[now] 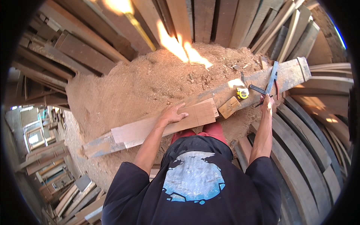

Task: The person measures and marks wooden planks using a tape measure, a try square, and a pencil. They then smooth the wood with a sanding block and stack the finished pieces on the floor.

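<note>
My left hand point(173, 114) lies on a light wooden board point(198, 114), fingers apart. The board rests along a long, worn plank point(300, 69) crossing the sawdust. At its right, my right hand point(267, 100) is closed on a dark metal square point(273, 73), whose arms lie over the plank. Between my hands are a small wooden block point(228, 107) and a yellow tape measure point(242, 93) with a dark strip beside it. A thin red-handled item point(277, 86), too small to name, lies just right of the square.
A sawdust mound point(131, 82), with bright sunlit patches, lies beyond the plank. Upright and leaning boards point(202, 20) line the back. Curved dark timbers point(307, 146) are stacked at the right. More offcuts point(75, 198) and stacked wood lie at the lower left.
</note>
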### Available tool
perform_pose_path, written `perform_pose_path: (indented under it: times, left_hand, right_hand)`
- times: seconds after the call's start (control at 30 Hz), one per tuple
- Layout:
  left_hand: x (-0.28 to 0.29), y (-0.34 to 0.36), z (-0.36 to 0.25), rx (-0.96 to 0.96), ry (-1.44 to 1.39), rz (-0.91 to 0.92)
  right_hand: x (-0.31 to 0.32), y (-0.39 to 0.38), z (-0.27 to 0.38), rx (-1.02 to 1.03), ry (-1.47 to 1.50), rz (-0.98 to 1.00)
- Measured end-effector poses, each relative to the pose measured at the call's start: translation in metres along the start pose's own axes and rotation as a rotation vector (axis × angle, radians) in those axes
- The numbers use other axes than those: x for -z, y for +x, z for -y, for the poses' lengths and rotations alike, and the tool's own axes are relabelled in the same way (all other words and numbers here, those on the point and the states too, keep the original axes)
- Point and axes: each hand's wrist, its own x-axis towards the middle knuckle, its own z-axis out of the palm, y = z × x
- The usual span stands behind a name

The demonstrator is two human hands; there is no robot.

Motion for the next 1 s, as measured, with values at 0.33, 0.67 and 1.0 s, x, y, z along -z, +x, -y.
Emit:
perform_pose_path:
  times: [0.33,0.67,1.0]
  left_hand:
    - [-0.051,-0.023,0.001,0.049,0.164,-0.602]
    - [-0.061,-0.010,-0.002,0.029,0.147,-0.789]
    - [-0.064,-0.013,0.016,-0.064,0.078,-0.850]
  right_hand:
    - [0.002,-0.018,-0.012,0.416,-0.931,-0.034]
    - [-0.089,-0.122,0.022,0.585,-1.507,0.372]
    - [-0.090,-0.121,0.024,0.609,-1.037,0.313]
